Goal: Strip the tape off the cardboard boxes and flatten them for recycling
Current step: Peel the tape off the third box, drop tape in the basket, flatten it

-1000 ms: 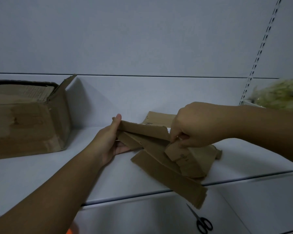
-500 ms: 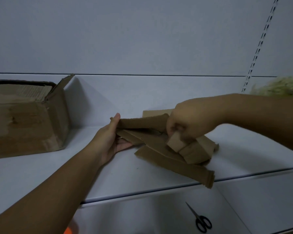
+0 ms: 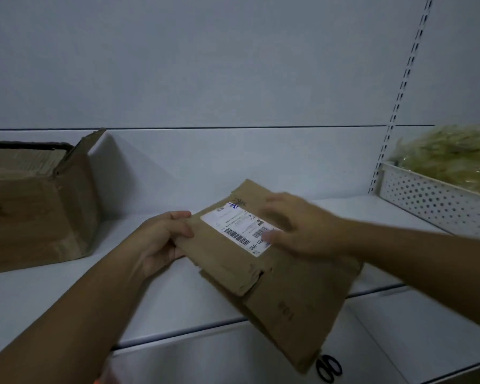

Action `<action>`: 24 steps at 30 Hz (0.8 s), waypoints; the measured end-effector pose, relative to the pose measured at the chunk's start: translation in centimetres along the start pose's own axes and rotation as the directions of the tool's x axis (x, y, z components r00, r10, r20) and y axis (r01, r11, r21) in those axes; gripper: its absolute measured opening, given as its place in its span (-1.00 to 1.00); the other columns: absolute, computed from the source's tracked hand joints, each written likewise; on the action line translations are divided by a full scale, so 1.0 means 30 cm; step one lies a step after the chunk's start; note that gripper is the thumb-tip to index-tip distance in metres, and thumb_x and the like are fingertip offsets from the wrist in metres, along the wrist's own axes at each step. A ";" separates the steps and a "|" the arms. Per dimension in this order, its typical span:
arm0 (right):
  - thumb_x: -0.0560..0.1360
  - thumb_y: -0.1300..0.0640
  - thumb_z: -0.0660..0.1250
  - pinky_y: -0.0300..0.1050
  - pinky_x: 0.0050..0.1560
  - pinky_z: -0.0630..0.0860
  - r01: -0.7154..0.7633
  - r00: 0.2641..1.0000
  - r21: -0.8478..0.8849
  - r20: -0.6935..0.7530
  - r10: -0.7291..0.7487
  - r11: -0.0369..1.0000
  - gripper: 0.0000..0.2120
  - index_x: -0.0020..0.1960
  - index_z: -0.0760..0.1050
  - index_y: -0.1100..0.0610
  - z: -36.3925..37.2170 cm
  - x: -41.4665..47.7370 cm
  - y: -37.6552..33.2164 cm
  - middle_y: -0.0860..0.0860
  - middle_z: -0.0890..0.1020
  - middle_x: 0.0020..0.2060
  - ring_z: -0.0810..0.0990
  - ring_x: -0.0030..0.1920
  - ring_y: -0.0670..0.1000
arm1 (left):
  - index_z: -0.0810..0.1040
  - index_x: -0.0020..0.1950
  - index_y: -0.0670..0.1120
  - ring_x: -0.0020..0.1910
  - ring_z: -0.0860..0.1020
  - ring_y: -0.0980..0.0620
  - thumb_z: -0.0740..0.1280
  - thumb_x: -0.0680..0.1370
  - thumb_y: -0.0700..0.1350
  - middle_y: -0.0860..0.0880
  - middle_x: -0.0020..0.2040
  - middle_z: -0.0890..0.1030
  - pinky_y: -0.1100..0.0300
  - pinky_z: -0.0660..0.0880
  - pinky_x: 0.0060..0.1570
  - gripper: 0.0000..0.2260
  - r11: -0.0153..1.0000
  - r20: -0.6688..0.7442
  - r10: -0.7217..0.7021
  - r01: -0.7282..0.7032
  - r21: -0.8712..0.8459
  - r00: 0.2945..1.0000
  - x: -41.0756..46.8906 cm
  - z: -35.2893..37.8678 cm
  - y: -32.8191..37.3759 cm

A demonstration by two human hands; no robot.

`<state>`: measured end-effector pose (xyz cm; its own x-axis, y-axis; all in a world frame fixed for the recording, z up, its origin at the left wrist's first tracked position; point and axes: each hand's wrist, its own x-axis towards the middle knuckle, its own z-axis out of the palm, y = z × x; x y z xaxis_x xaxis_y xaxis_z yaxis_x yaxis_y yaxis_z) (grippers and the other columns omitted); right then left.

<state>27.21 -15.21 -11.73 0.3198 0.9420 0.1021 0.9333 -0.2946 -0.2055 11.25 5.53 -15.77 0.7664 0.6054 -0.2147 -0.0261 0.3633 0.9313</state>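
left hand (image 3: pixel 161 239) grips flattened box (image 3: pixel 275 273) — right hand (image 3: pixel 302 228) flat

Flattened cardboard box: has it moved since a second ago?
Yes. The flattened cardboard box now shows its shipping label, and its near end reaches farther past the shelf's front edge, partly covering the scissors.

Bare left hand (image 3: pixel 161 239), bare left forearm (image 3: pixel 75 309), bare right hand (image 3: pixel 305 231), bare right forearm (image 3: pixel 413 253), right fingers (image 3: pixel 277 202) blurred
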 end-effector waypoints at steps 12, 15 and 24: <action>0.40 -0.44 0.07 0.10 0.44 0.03 -0.120 0.989 -0.052 -0.093 0.115 0.991 -0.20 0.50 -0.03 -0.10 0.164 -0.033 0.047 -0.06 -0.02 0.53 -0.02 0.49 0.00 | 0.65 -0.15 -0.24 -0.44 0.63 -0.04 0.35 0.43 -0.17 -0.17 -0.28 0.68 0.12 0.60 -0.42 -0.85 0.922 0.140 -0.256 0.198 0.333 0.957 0.064 -0.009 0.107; 0.40 -0.43 0.11 0.06 0.42 0.02 -0.061 0.974 -0.089 -0.222 0.040 0.994 -0.23 0.48 0.07 -0.07 0.161 -0.041 0.041 -0.06 0.07 0.51 0.03 0.46 -0.03 | 0.67 -0.01 -0.26 -0.18 0.67 -0.10 0.38 0.38 -0.14 -0.21 -0.04 0.69 0.03 0.58 -0.08 -0.73 0.841 0.258 -0.331 0.160 0.516 0.908 0.073 0.015 0.155; 0.45 -0.29 0.21 -0.08 0.41 0.05 -0.179 0.775 0.157 -0.586 0.237 0.971 -0.31 0.47 0.10 -0.05 -0.032 -0.245 0.235 -0.04 0.14 0.50 0.11 0.46 -0.03 | 0.54 0.22 0.05 0.13 0.59 -0.21 0.56 0.26 -0.16 -0.16 0.21 0.60 0.04 0.61 -0.11 -0.45 0.873 0.567 -0.129 -0.178 0.454 0.813 0.036 0.123 0.249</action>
<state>31.59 -24.36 -13.00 0.5652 0.5654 0.6007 0.8236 -0.4292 -0.3709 14.24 6.28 -7.96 0.9908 0.0437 -0.1281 0.1323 -0.1127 0.9848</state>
